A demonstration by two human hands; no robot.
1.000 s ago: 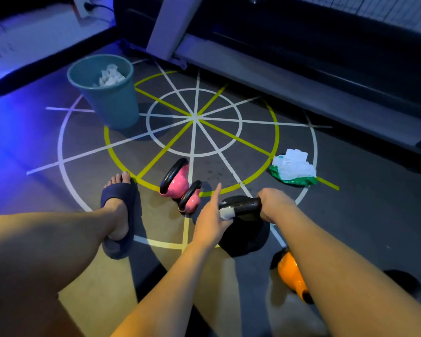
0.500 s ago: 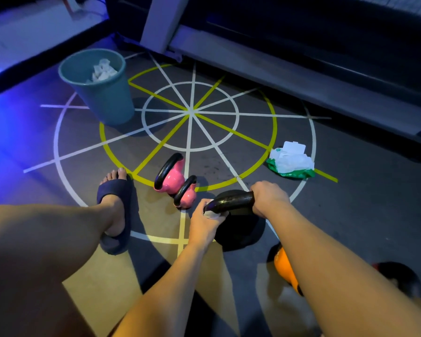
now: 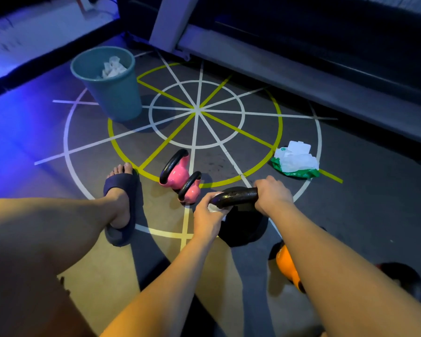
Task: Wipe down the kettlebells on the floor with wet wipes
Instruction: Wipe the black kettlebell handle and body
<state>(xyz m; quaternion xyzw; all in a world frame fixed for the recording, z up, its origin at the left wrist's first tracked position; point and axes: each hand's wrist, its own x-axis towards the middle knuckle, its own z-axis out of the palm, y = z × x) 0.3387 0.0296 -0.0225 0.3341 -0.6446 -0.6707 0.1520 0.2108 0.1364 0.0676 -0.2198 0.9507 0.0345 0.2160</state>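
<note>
Both forearms reach forward, nearly parallel. The left hand (image 3: 208, 216) is curled closed; the right hand (image 3: 272, 193), just beyond it, is fisted knuckles-up.

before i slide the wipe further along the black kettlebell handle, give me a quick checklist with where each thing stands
1. Right hand steadying the black kettlebell by its handle: ok, closed around the handle's right end.
2. Wet wipe in the left hand: ok, pressed against the handle's left end.
3. Middle of the handle free to wipe: ok, bare between the two hands.
4. Wipe still clean enough: cannot tell, mostly hidden by the fingers.
5. Wet wipes pack open for a fresh wipe: ok, flap up, on the floor beyond the right hand.
6. Bin has room for used wipes: ok, crumpled wipes sit below its rim.
</note>
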